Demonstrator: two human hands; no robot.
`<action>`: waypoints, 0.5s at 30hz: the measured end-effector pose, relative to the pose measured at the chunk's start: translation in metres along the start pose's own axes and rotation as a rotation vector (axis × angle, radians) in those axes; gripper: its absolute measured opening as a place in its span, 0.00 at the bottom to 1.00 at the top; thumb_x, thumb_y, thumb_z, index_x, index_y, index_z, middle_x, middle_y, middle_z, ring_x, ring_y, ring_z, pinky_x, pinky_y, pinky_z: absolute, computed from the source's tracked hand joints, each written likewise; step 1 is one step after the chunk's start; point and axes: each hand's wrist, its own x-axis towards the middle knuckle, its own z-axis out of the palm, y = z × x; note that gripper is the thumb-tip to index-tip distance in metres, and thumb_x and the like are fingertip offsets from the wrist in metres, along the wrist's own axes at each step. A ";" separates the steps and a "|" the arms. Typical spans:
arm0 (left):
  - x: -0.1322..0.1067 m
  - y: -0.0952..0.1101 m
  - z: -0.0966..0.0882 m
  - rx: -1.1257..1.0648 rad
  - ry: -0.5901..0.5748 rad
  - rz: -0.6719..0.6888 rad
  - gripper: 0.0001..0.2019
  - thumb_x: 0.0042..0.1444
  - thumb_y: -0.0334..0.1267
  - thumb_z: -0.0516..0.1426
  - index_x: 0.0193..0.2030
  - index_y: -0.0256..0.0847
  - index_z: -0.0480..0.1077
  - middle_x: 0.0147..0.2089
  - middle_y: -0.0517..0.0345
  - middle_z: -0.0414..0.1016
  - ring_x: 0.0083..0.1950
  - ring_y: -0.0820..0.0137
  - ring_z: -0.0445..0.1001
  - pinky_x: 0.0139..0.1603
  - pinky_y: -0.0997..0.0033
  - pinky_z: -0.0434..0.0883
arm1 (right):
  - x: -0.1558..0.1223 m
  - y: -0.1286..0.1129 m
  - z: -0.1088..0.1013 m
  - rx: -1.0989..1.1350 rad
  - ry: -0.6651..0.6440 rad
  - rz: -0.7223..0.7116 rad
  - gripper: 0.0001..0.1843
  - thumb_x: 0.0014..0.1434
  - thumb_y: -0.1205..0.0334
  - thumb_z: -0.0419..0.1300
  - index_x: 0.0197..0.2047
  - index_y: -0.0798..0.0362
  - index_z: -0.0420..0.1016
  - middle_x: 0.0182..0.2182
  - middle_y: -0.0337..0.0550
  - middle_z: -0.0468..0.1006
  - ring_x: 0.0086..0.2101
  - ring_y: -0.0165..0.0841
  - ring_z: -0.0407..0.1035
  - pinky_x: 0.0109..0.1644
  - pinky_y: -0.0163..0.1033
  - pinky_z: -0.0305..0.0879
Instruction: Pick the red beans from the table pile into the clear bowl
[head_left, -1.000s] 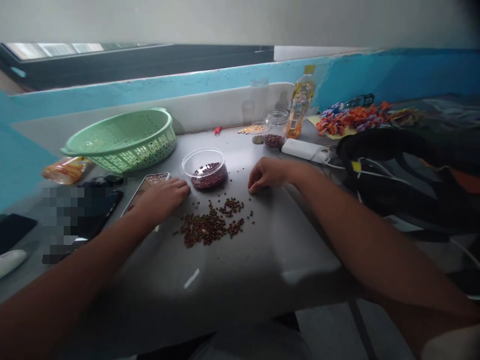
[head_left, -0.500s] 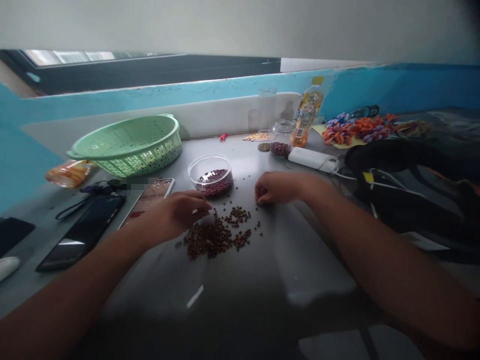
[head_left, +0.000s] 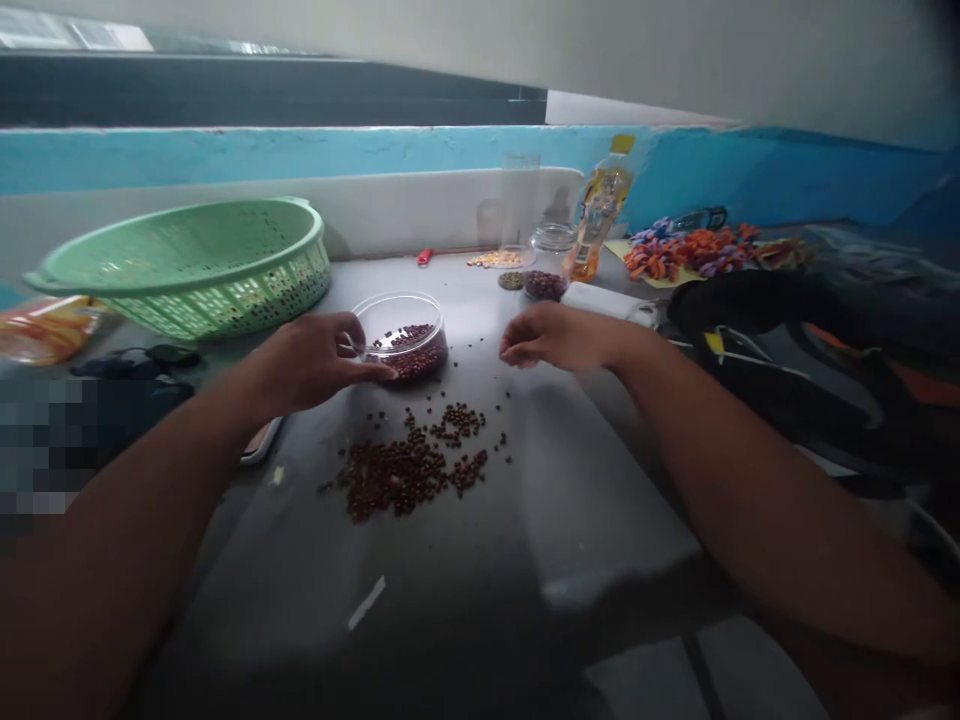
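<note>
A round clear plastic tub [head_left: 429, 330], partly filled with dark red beans [head_left: 416, 358], stands on the grey table. My left hand [head_left: 311, 355] is closed on the tub's left side, thumb low at the front and fingers by the rim. In front of the tub lies a loose heap of brownish-red and greenish beans [head_left: 394, 475], with a few strays around it. My right hand [head_left: 547, 335] hovers to the right of the tub, fingers curled and tips drawn together; whatever they may hold is too small to make out.
A green plastic basket [head_left: 225, 300] stands back left, beside an orange-yellow packet [head_left: 49, 330]. Behind are a lidless jar of dark beans [head_left: 546, 285], a drink bottle [head_left: 600, 220], yellow kernels [head_left: 495, 259] and a red object [head_left: 425, 257]. A black bag [head_left: 780, 350] lies right.
My left hand has moved from above the bean heap to the tub's side and gripped it. My right hand has risen slightly off the table. The view has shifted.
</note>
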 end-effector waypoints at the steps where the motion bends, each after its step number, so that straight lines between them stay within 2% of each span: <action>1: -0.002 -0.001 0.001 -0.005 0.031 0.020 0.24 0.46 0.58 0.70 0.39 0.40 0.73 0.40 0.48 0.82 0.43 0.56 0.81 0.45 0.57 0.74 | 0.001 -0.006 0.001 0.016 0.118 -0.039 0.10 0.63 0.60 0.62 0.40 0.57 0.82 0.32 0.44 0.83 0.33 0.32 0.73 0.40 0.38 0.67; 4: -0.011 0.000 0.002 0.014 0.114 0.133 0.22 0.54 0.55 0.67 0.43 0.38 0.73 0.41 0.50 0.82 0.46 0.59 0.81 0.46 0.61 0.72 | 0.010 -0.034 0.015 -0.076 0.523 -0.199 0.08 0.66 0.63 0.62 0.43 0.57 0.82 0.39 0.45 0.84 0.39 0.33 0.75 0.48 0.39 0.68; 5: -0.014 0.001 0.001 0.025 0.129 0.182 0.22 0.55 0.55 0.67 0.45 0.38 0.73 0.43 0.51 0.82 0.46 0.59 0.81 0.47 0.62 0.72 | 0.014 -0.044 0.022 -0.154 0.591 -0.256 0.08 0.67 0.64 0.62 0.43 0.56 0.82 0.42 0.45 0.84 0.42 0.35 0.75 0.51 0.41 0.67; 8: -0.021 0.005 -0.001 0.013 0.165 0.304 0.23 0.56 0.55 0.67 0.48 0.40 0.72 0.46 0.54 0.82 0.48 0.61 0.81 0.46 0.65 0.71 | 0.023 -0.065 0.041 -0.398 0.565 -0.389 0.11 0.70 0.66 0.59 0.46 0.52 0.84 0.47 0.44 0.84 0.51 0.39 0.74 0.61 0.46 0.61; 10: -0.023 0.006 -0.001 -0.002 0.202 0.305 0.24 0.55 0.57 0.67 0.47 0.39 0.72 0.45 0.54 0.82 0.48 0.61 0.81 0.45 0.66 0.70 | 0.025 -0.064 0.047 -0.418 0.608 -0.409 0.13 0.72 0.63 0.57 0.50 0.49 0.84 0.52 0.43 0.83 0.55 0.40 0.71 0.65 0.48 0.59; 13: -0.023 0.004 -0.001 0.042 0.285 0.197 0.28 0.57 0.61 0.64 0.48 0.36 0.72 0.43 0.49 0.80 0.47 0.58 0.80 0.45 0.63 0.70 | 0.020 -0.044 0.042 -0.252 0.738 -0.299 0.17 0.74 0.56 0.54 0.54 0.51 0.82 0.53 0.45 0.82 0.53 0.38 0.72 0.60 0.44 0.64; 15: -0.020 0.000 0.002 0.058 0.299 0.145 0.32 0.59 0.64 0.60 0.51 0.32 0.71 0.44 0.44 0.79 0.49 0.54 0.79 0.47 0.59 0.71 | 0.017 -0.028 0.035 -0.187 0.647 -0.203 0.18 0.73 0.54 0.55 0.52 0.54 0.82 0.48 0.48 0.84 0.46 0.37 0.74 0.54 0.43 0.66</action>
